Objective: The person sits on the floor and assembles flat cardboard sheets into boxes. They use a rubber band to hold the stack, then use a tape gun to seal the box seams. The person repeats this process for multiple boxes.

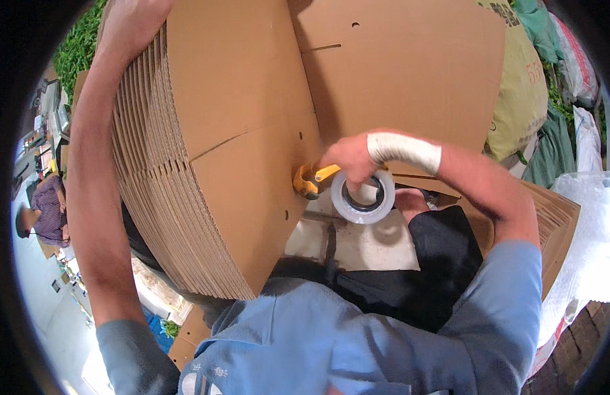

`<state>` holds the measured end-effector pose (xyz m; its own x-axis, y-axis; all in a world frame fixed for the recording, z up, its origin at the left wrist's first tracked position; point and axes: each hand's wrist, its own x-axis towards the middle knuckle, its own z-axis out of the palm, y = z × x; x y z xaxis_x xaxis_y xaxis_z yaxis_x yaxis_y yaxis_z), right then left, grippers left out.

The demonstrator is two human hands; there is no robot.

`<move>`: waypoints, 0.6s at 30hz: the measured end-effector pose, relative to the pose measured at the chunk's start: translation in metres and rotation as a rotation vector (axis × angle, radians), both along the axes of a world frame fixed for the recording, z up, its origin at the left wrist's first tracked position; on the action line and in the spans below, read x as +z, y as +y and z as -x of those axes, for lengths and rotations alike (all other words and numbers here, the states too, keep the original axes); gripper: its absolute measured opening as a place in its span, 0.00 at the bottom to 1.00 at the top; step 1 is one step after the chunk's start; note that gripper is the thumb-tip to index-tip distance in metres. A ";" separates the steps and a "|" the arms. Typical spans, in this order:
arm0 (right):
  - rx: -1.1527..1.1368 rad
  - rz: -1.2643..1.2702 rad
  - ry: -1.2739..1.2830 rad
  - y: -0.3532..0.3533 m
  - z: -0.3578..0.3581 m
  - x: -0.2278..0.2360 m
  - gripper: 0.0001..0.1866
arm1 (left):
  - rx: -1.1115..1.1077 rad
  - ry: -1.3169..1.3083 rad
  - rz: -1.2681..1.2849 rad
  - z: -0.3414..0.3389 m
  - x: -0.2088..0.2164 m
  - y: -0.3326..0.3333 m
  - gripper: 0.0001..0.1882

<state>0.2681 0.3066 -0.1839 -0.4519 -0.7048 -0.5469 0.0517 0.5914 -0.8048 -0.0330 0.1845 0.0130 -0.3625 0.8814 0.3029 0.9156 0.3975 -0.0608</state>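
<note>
A thick stack of flattened cardboard boxes (239, 125) leans on edge in front of me, its corrugated edges facing left. My left hand (137, 16) lies at the stack's far left corner; its fingers run out of the top of the picture. My right hand (351, 158) is closed on a yellow-and-black tape dispenser (307, 182), close to the stack's right face. A wide roll of clear tape (364, 214) sits on the dispenser, below the hand. A white band wraps my right wrist.
Another large cardboard panel (410, 79) stands behind, to the right. More flattened boxes (555, 227) lie right of my right arm. Stuffed yellow, green and white sacks (516, 99) line the right side. Someone in a patterned top (49, 207) is far left.
</note>
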 end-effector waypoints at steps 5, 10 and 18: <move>0.244 0.176 -0.207 -0.012 0.002 -0.020 0.32 | -0.004 -0.089 -0.005 0.002 0.004 -0.005 0.30; 0.142 0.266 -0.287 -0.040 -0.069 -0.045 0.37 | -0.045 -0.245 -0.099 -0.002 -0.002 -0.002 0.31; -0.533 0.073 -0.289 0.069 -0.089 0.109 0.48 | 0.115 -0.374 0.109 0.000 0.008 -0.009 0.42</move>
